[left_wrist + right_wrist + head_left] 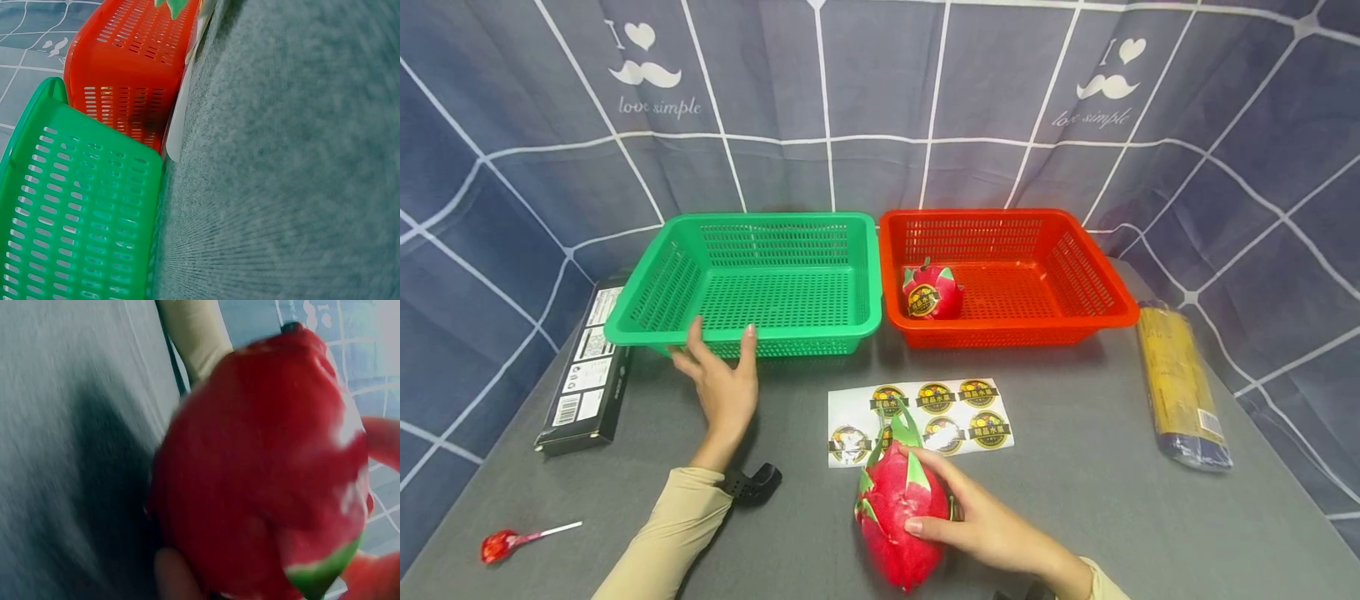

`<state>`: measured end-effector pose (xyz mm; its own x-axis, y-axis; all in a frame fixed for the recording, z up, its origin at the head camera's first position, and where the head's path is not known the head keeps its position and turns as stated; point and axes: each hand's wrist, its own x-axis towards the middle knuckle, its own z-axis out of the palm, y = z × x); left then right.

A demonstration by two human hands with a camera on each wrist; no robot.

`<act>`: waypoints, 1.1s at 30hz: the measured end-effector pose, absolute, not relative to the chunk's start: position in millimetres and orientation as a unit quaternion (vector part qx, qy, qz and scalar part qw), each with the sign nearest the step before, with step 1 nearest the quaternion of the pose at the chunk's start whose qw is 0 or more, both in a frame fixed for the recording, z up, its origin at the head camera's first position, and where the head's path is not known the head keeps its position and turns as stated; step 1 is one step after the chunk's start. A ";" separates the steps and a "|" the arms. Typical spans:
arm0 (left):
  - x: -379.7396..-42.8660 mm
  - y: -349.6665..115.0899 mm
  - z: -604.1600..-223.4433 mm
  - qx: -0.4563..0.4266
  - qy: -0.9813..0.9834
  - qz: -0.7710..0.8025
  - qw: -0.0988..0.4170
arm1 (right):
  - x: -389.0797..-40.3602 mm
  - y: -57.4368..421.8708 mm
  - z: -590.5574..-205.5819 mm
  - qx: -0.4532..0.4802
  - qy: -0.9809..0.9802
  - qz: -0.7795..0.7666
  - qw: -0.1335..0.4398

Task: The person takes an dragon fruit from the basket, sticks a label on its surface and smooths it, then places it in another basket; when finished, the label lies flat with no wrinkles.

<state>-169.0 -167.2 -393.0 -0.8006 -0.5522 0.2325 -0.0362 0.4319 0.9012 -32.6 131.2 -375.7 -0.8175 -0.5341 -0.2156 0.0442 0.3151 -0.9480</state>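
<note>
A large red dragon fruit [901, 508] with green leaf tips is in my right hand [992, 525], thumb on its near side and fingers round the far side. In the right wrist view the fruit [262, 469] fills the middle, with fingertips at its edges. It overlaps a white sheet of round black-and-gold stickers [925, 421] in the head view. My left hand [724, 387] is at the front rim of a green basket [775, 340], fingers spread; whether it touches the rim is unclear. The left wrist view shows the basket [81, 206] but not the hand.
Beside the green basket stands a red basket [1015, 335] with a smaller, stickered dragon fruit [934, 292] inside. A black box [587, 371] and a red lollipop [501, 546] lie at left. At right lies a yellow packet [1180, 383]. Curtains border the grey table [1075, 467].
</note>
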 end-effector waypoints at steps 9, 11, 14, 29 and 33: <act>-169.0 -166.0 -393.5 0.173 -0.806 -0.506 0.256 | -36.6 146.1 -374.6 -0.219 0.824 -0.466 0.237; -168.8 -166.4 -393.3 0.175 -0.806 -0.505 0.257 | -37.0 149.6 -373.8 -0.228 0.835 -0.445 0.229; -168.6 -166.7 -392.9 0.179 -0.806 -0.503 0.256 | -38.1 154.4 -372.4 -0.234 0.843 -0.430 0.223; -166.2 -164.3 -393.1 0.177 -0.769 -0.551 0.271 | -40.6 165.5 -368.7 -0.228 0.810 -0.474 0.259; -165.4 -162.4 -393.0 0.179 -0.749 -0.550 0.322 | -40.3 167.7 -367.9 -0.220 0.812 -0.472 0.262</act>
